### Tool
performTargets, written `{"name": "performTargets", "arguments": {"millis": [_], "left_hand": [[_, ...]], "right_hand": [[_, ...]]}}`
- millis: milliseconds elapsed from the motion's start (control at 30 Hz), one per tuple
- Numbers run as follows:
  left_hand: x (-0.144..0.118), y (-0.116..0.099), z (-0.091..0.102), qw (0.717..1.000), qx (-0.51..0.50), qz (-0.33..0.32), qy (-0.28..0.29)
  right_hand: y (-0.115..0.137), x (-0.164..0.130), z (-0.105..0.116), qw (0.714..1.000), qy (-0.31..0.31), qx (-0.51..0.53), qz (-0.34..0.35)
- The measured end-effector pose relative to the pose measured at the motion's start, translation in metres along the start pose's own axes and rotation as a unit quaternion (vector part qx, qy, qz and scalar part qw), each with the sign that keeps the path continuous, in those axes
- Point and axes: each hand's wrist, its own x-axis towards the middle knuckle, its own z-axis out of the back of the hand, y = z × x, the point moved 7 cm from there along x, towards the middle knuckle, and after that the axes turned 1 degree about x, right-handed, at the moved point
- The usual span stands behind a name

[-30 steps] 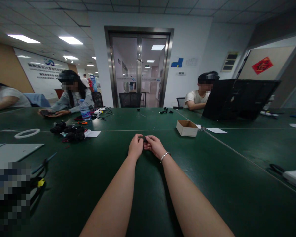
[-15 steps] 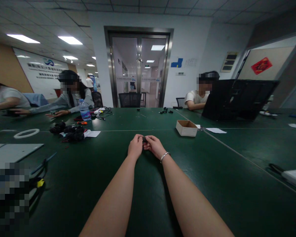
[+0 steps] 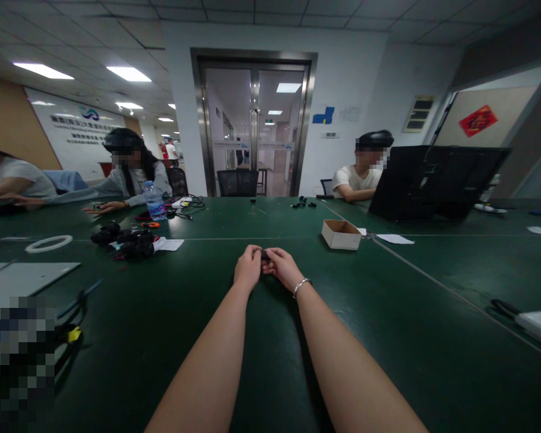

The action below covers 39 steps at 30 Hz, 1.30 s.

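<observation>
Left hand [image 3: 247, 266] and right hand [image 3: 283, 266] both pinch a small black part [image 3: 264, 255], grips closed; probably light, rigid; best held by opposite ends.

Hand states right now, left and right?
Left hand: closed, holding one end of a small black part.
Right hand: closed, holding the same small black part from the other side.
</observation>
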Motion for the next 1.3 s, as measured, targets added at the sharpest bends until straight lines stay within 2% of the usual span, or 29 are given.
{"name": "performTargets", "arguments": {"millis": [1300], "left_hand": [[-0.0017,-0.0055,0.0040,1.000,0.014,-0.003,-0.011]], "right_hand": [[-0.0019,0.0028,0.0007,1.000,0.009,0.003,0.006]]}}
